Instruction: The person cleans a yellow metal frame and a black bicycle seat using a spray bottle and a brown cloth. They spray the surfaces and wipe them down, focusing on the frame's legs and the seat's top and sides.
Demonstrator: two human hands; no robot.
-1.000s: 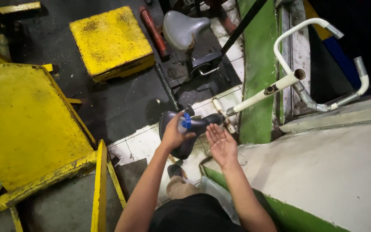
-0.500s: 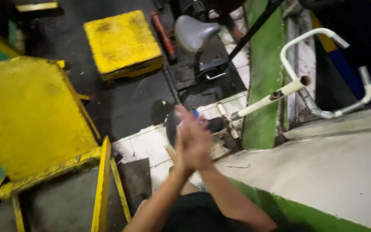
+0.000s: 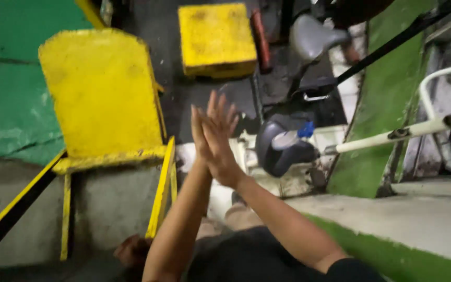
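Note:
My left hand (image 3: 200, 137) and my right hand (image 3: 225, 140) are pressed flat together, palm to palm, with the fingers stretched out and pointing away from me. Neither holds anything. Just to their right a grey bottle with a blue cap (image 3: 292, 139) lies on a dark rounded object (image 3: 277, 155) on the floor, apart from both hands. My forearms come in from the bottom of the head view.
A large yellow slab (image 3: 100, 94) on a yellow frame (image 3: 160, 193) stands at left, and a smaller yellow block (image 3: 215, 36) lies beyond. A grey saddle (image 3: 311, 36) and white tube bar (image 3: 392, 137) are at right, by a green wall strip (image 3: 387, 104).
My left hand has let go of the blue-capped bottle. Both hands have come together palm to palm and moved left of the dark object. The view has shifted.

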